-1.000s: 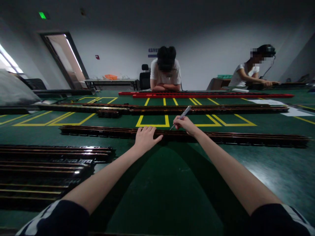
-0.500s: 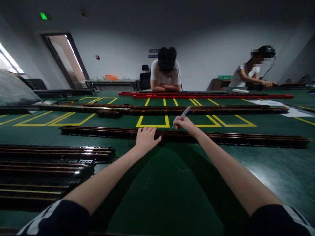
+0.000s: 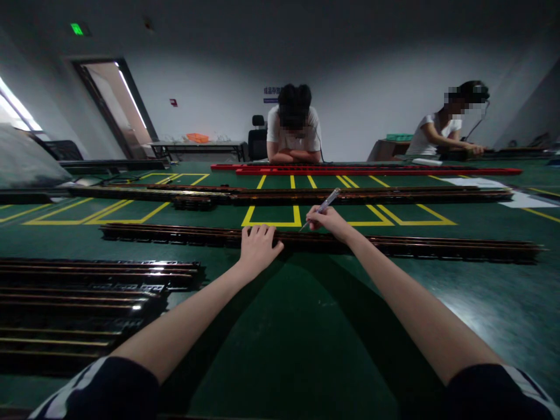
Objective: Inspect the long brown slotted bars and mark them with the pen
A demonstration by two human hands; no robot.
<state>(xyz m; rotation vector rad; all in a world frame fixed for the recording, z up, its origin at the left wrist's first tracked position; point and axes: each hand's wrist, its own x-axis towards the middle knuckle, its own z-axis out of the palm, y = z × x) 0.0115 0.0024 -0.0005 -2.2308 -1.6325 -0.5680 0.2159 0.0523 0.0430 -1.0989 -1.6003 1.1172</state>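
Observation:
A long black rail strip (image 3: 415,245) with thin copper-coloured lines lies crosswise in front of me on the green table. My left hand (image 3: 259,248) holds it near the middle, fingers over the far edge and thumb along the near side. In a pinch grip, my right hand (image 3: 329,221) has a slim pen-like tool (image 3: 329,200) with a pale, shiny handle. The tool is tilted, and its thin tip points down at the strip just right of my left hand. Whether the tip touches the strip I cannot tell.
Several similar strips (image 3: 87,300) lie at the near left. More dark strips (image 3: 350,196) and red bars (image 3: 376,171) stretch across the table farther back. White papers (image 3: 525,199) are at the right. One person (image 3: 294,131) leans on the far edge; another person (image 3: 437,133) sits far right.
The black strip has shifted a little to the left. Both my hands have drifted slightly left with it, the pen-like tool still in my right hand.

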